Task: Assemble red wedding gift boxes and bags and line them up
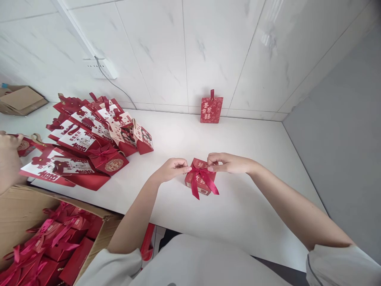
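A red gift box sits on the white table directly between the person's hands, neither clearly nearer. The ribbon bow crosses its top from side to side, tails hanging toward the body. The left hand pinches the bow's left side, the right hand its right. At lower left, an open carton holds ribboned red boxes; beyond it, decorated gift boxes stand clustered near a co-worker's hand.
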Available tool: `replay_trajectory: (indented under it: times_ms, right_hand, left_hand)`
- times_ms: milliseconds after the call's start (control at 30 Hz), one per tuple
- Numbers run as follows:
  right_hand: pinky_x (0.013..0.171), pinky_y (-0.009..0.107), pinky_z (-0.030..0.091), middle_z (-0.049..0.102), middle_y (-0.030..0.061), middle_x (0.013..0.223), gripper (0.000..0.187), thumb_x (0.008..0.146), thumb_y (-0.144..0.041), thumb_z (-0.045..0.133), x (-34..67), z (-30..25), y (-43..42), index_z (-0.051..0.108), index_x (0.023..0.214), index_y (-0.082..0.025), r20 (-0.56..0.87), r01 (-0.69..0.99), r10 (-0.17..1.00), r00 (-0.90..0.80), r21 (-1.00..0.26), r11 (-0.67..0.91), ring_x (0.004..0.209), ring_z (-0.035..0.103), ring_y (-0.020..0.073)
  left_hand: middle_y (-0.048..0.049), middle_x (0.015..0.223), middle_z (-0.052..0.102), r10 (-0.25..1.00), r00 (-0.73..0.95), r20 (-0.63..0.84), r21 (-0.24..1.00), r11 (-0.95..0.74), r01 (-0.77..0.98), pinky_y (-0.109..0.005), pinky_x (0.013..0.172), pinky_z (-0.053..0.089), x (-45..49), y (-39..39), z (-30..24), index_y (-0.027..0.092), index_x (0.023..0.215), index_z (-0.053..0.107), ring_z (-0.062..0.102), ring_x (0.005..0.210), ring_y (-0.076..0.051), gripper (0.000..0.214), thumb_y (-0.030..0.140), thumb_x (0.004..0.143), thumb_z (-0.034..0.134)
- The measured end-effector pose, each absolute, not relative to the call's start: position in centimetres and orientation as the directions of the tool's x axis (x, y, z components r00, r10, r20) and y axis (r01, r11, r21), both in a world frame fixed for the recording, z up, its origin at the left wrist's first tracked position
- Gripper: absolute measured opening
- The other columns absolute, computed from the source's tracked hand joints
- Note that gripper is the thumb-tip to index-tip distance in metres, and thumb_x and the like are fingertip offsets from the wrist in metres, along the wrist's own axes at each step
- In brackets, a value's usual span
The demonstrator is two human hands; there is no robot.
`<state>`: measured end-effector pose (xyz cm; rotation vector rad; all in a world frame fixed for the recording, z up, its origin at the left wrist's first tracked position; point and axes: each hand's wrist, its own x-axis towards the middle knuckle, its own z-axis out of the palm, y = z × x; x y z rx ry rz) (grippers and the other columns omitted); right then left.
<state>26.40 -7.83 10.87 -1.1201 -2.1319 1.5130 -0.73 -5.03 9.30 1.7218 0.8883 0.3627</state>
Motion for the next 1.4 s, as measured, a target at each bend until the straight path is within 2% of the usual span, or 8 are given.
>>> replay_trajectory:
  times_ms: [267, 633, 800, 900, 1067, 1233, 1333, 1400]
  right_hand:
    - [0.062, 0.026, 0.030, 0.046, -0.0029, 0.073, 0.029, 0.092, -0.044, 0.050, 26.5, 10.8, -8.2, 0.049, 0.075, -0.020, -0.174, 0.421, 0.731, -0.659, -0.891, 0.167, 0.068, 0.038, 0.0128]
    - [0.058, 0.027, 0.030, 0.047, -0.0029, 0.067, 0.023, 0.092, -0.030, 0.047, 26.5, 10.1, -8.9, 0.048, 0.071, -0.020, -0.025, 0.419, 0.733, -0.680, -0.834, 0.360, 0.060, 0.037, 0.0116]
    - [0.061, 0.028, 0.034, 0.048, -0.0019, 0.068, 0.022, 0.088, -0.023, 0.048, 26.0, 9.8, -9.1, 0.047, 0.066, -0.020, 0.033, 0.422, 0.721, -0.692, -0.792, 0.441, 0.062, 0.040, 0.0123]
    - [0.065, 0.030, 0.038, 0.049, 0.0005, 0.074, 0.027, 0.090, -0.028, 0.049, 25.8, 10.5, -9.4, 0.049, 0.065, -0.020, 0.009, 0.466, 0.763, -0.646, -0.787, 0.404, 0.069, 0.045, 0.0140]
    - [0.084, 0.036, 0.045, 0.055, 0.0064, 0.111, 0.032, 0.092, -0.046, 0.052, 26.1, 12.0, -10.0, 0.060, 0.075, -0.021, -0.028, 0.375, 0.817, -0.576, -0.897, 0.234, 0.099, 0.054, 0.0204]
    - [0.102, 0.045, 0.038, 0.051, 0.0047, 0.133, 0.026, 0.086, -0.049, 0.061, 26.7, 11.6, -10.2, 0.067, 0.081, -0.024, -0.072, 0.347, 0.807, -0.586, -0.923, 0.169, 0.124, 0.047, 0.0271]
    - [0.104, 0.046, 0.036, 0.050, 0.0035, 0.138, 0.022, 0.083, -0.048, 0.065, 27.1, 10.9, -10.2, 0.071, 0.083, -0.026, -0.097, 0.381, 0.786, -0.611, -0.906, 0.183, 0.133, 0.039, 0.0293]
    - [0.103, 0.045, 0.037, 0.049, 0.0032, 0.140, 0.021, 0.084, -0.047, 0.065, 27.3, 10.6, -10.2, 0.071, 0.085, -0.027, -0.106, 0.388, 0.783, -0.613, -0.904, 0.181, 0.133, 0.039, 0.0291]
  left_hand:
    - [0.0004, 0.070, 0.051, 0.730, 0.666, -0.154, 0.930, -0.121, 0.347, -0.026, 0.066, 0.039, -0.6, -5.5, 9.0, 0.016, 0.067, 0.053, 0.047, 0.068, -0.012, 0.035, 0.046, 0.084, 0.060]
    - [0.0013, 0.067, 0.050, 0.778, 0.612, -0.144, 0.905, -0.147, 0.400, -0.026, 0.063, 0.036, -0.5, -6.7, 8.7, 0.016, 0.064, 0.052, 0.044, 0.066, -0.012, 0.034, 0.044, 0.083, 0.058]
    - [0.0010, 0.071, 0.050, 0.735, 0.656, -0.170, 0.891, -0.170, 0.421, -0.026, 0.065, 0.038, -0.6, -6.9, 8.7, 0.016, 0.064, 0.052, 0.045, 0.067, -0.012, 0.035, 0.043, 0.085, 0.056]
    - [-0.0020, 0.086, 0.054, 0.690, 0.714, -0.121, 0.906, -0.216, 0.363, -0.029, 0.076, 0.044, -0.4, -6.9, 9.3, 0.017, 0.067, 0.056, 0.052, 0.076, -0.014, 0.033, 0.044, 0.086, 0.056]
    - [-0.0041, 0.107, 0.058, 0.835, 0.548, 0.049, 0.901, -0.274, 0.337, -0.036, 0.099, 0.042, 1.1, -7.4, 10.7, 0.024, 0.098, 0.061, 0.056, 0.105, -0.019, 0.022, 0.042, 0.091, 0.051]
    - [-0.0056, 0.114, 0.057, 0.820, 0.561, 0.117, 0.815, -0.402, 0.417, -0.040, 0.103, 0.042, 3.4, -9.3, 10.3, 0.023, 0.084, 0.066, 0.050, 0.121, -0.023, 0.016, 0.038, 0.087, 0.060]
    - [-0.0056, 0.115, 0.057, 0.842, 0.526, 0.124, 0.783, -0.409, 0.469, -0.040, 0.100, 0.045, 4.2, -10.4, 9.5, 0.023, 0.082, 0.065, 0.050, 0.121, -0.023, 0.011, 0.033, 0.085, 0.062]
    - [-0.0049, 0.116, 0.057, 0.857, 0.497, 0.139, 0.778, -0.405, 0.480, -0.041, 0.101, 0.044, 4.3, -10.8, 9.1, 0.023, 0.082, 0.064, 0.053, 0.119, -0.022, 0.008, 0.031, 0.085, 0.062]
